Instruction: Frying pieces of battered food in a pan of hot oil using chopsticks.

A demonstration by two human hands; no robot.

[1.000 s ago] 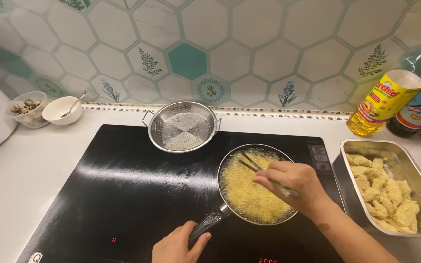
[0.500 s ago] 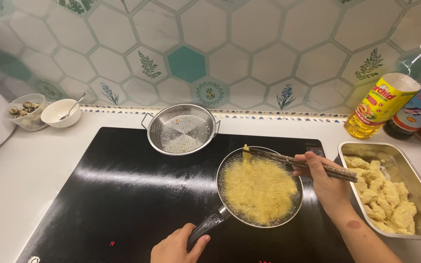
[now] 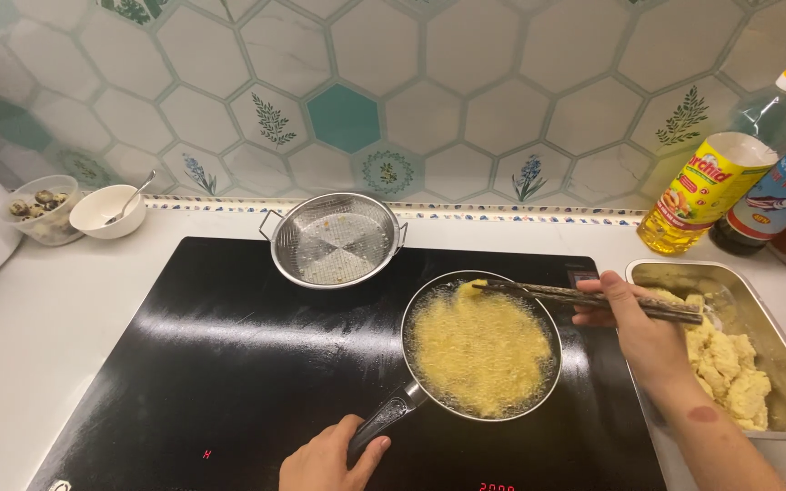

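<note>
Chopsticks (image 3: 593, 298) lowered level, right hand (image 3: 634, 323) fingers pinching, over pan (image 3: 481, 345)

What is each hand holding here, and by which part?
The left hand grips the frying pan by its dark handle. The right hand holds chopsticks near their back end, tips over the pan's far rim.

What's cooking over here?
A person is frying. The left hand grips the handle of a frying pan full of bubbling oil on a black cooktop. The right hand holds chopsticks with a yellow piece at their tips over the pan's far edge. A metal tray of battered pieces sits to the right.
</note>
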